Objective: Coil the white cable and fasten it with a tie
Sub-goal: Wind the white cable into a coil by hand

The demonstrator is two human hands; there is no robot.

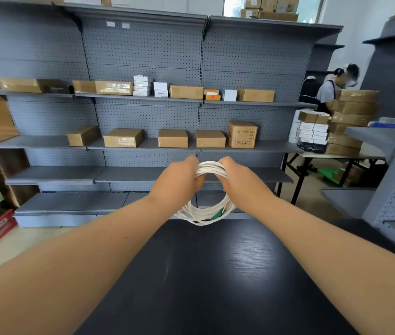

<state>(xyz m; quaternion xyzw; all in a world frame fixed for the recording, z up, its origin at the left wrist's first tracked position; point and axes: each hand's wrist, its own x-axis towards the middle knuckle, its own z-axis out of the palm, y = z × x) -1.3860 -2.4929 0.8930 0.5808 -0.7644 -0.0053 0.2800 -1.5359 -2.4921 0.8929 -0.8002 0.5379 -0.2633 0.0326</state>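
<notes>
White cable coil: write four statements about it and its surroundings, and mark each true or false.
1. The left hand and the right hand both grip the top of the white cable coil. True.
2. The coil lies flat on a shelf. False: it hangs upright from the hands, at the far edge of the black table.
3. A green connector shows low on the coil. True.
4. The cardboard boxes stand on the black table. False: they stand on the grey shelves.
</notes>
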